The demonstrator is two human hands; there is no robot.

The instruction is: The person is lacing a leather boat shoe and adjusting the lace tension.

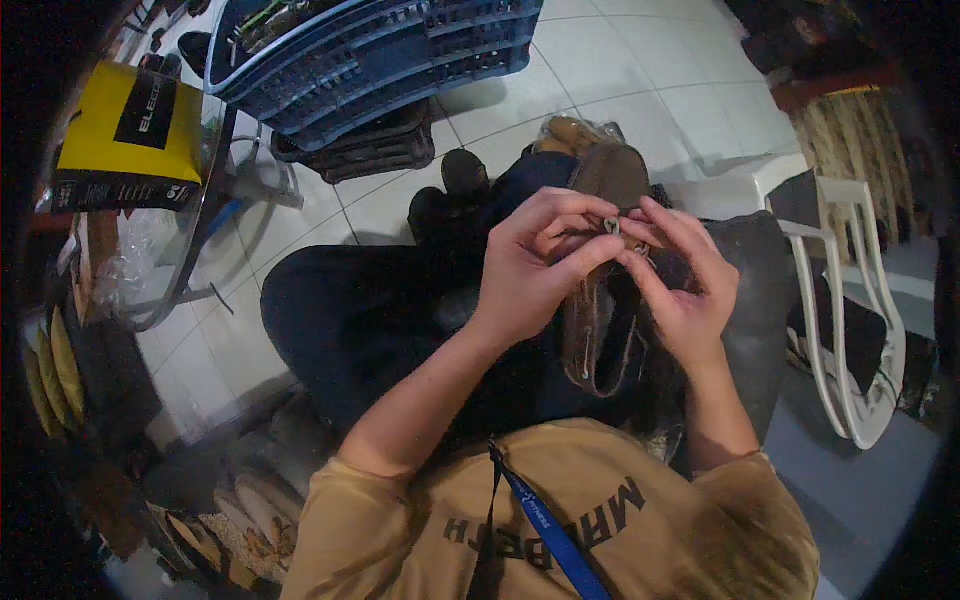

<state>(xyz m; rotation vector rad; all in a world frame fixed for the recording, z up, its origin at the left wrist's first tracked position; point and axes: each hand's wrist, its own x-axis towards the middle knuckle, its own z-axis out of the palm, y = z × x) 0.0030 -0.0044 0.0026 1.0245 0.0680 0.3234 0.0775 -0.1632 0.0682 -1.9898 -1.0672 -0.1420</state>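
Over my lap lies a brown shoe (612,172), its rounded front end pointing away from me and its open band curving toward my body. Pale thread or stitching shows along the band's side. My left hand (540,255) is closed, thumb and fingertips pinching at the shoe's middle. Between those fingertips a small greyish loop-like piece (612,227) shows; its kind I cannot make out. From the other side my right hand (685,275) is closed on the shoe too, its thumb and fingers near the left fingertips. The hands hide the middle of the shoe.
A blue plastic crate (400,70) stands ahead, above a dark crate (365,150). At left is a yellow and black box (130,140). A white plastic chair (850,230) lies to the right. More shoes (255,510) rest at lower left, on the tiled floor's near side.
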